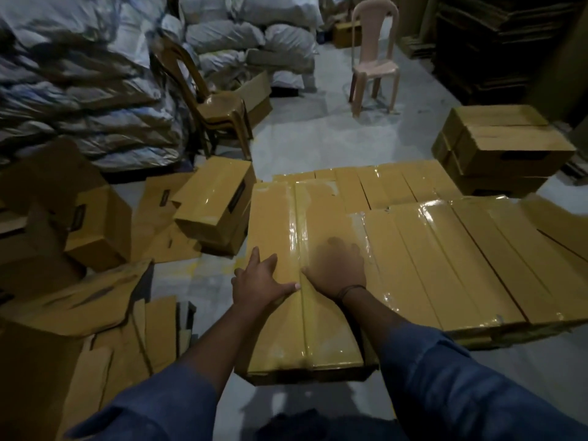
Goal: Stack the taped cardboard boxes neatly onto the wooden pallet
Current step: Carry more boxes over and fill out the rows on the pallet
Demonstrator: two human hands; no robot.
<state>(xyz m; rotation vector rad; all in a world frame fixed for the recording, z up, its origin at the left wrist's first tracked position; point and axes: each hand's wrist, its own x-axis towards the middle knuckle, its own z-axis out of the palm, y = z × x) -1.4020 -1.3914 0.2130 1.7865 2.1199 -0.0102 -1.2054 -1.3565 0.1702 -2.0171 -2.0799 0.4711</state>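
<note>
A long taped cardboard box (286,224) lies in front of me at the left end of a low layer of taped boxes (445,249). My left hand (259,281) rests flat on its left edge, fingers spread over the side. My right hand (339,268) lies palm down on its top, just right of the shiny centre tape seam. Neither hand grips anything. The pallet beneath the boxes is hidden. More taped boxes (394,183) form a back row.
Loose boxes (216,198) and flattened cardboard (105,300) crowd the floor at left. Two stacked boxes (502,144) stand at the right back. A brown chair (210,103), a pink chair (375,58) and piled white sacks (79,74) lie beyond.
</note>
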